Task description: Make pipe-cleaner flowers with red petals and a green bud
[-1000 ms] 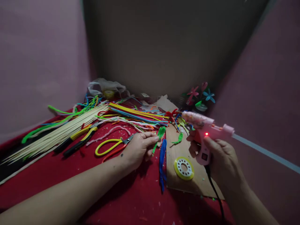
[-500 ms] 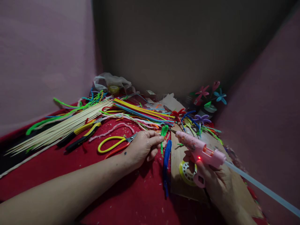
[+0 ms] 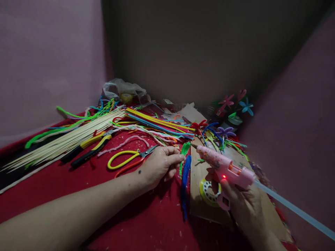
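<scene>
Between the thumb and fingers of my left hand is a green pipe-cleaner piece, its looped end standing above the fingertips and a stem hanging below. My right hand is wrapped round a pink glue gun with a red light lit. A long translucent glue stick runs out of its back. The gun's nozzle points left, just beside the green piece. Under my left hand's side lie yellow-and-red-handled scissors. A bundle of blue pipe cleaners rests just right of my left fingertips.
Wooden sticks and black-yellow pliers lie left on the red cloth. Coloured pipe cleaners spread behind. A board with a yellow spool is at right. Pipe-cleaner flowers stand at the back right.
The green piece has tilted slightly to the right and lower in my left fingers. The glue gun has shifted a little to the right.
</scene>
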`<state>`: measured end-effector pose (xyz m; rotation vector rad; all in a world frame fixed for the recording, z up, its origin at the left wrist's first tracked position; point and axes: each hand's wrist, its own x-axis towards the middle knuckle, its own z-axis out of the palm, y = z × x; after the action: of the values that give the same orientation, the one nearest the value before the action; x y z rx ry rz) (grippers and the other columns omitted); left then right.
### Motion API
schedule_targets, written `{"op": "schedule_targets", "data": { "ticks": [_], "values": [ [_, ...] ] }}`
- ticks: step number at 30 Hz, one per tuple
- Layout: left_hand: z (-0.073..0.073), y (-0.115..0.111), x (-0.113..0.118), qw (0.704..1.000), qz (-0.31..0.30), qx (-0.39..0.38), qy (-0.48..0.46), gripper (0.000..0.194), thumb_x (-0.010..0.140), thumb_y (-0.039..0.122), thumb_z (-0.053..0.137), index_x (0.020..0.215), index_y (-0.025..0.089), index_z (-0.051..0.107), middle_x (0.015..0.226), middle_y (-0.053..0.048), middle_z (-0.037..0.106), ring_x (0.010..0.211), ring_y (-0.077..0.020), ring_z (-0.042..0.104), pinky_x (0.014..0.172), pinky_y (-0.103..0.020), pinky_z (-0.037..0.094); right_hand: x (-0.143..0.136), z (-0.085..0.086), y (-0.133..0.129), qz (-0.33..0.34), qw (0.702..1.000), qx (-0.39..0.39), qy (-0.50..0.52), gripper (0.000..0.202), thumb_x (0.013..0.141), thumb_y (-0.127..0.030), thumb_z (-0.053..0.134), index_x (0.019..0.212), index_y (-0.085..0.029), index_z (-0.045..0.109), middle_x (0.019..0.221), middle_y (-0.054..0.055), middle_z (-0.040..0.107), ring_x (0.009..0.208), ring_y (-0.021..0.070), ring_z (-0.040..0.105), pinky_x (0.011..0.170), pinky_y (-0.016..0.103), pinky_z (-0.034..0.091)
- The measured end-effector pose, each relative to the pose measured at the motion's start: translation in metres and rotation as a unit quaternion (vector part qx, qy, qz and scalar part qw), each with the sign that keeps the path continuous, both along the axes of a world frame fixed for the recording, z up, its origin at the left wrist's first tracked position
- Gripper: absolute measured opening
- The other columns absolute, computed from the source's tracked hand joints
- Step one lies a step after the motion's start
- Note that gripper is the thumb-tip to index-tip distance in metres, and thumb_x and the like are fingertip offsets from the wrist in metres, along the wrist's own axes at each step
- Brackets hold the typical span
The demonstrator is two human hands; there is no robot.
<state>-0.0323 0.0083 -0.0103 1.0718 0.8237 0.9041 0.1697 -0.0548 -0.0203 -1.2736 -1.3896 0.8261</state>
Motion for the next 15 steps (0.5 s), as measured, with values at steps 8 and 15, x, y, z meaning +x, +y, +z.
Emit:
{"op": "schedule_targets", "data": {
  "ticks": [8, 15],
  "values": [
    [0.0014, 0.0001, 0.0002, 1.000, 0.004, 0.004, 0.016, 0.018, 0.076, 0.030, 0.059, 0.067, 0.016, 0.053, 0.046, 0.008, 0.044, 0.028, -0.0016, 0.030, 0.029, -0.016, 0.021, -0.0040, 0.0046, -0.0016, 0.002, 1.000, 0.012, -0.001, 0.030, 0.075, -0.041, 0.063, 0.094, -0.020, 0.071, 0.076, 0.007, 0.071, 0.060, 0.0189, 0.063, 0.053, 0.027, 0.052],
    [0.0019, 0.0005, 0.0006, 1.000, 0.008, -0.002, 0.026, 0.018, 0.076, 0.030, 0.060, 0.067, 0.015, 0.054, 0.042, 0.008, 0.042, 0.028, -0.0019, 0.031, 0.029, -0.016, 0.021, -0.0030, 0.0031, -0.0026, -0.021, 1.000, 0.013, 0.002, 0.022, 0.075, -0.039, 0.063, 0.085, -0.021, 0.071, 0.070, 0.006, 0.070, 0.052, 0.0174, 0.060, 0.044, 0.025, 0.049]
  ]
}}
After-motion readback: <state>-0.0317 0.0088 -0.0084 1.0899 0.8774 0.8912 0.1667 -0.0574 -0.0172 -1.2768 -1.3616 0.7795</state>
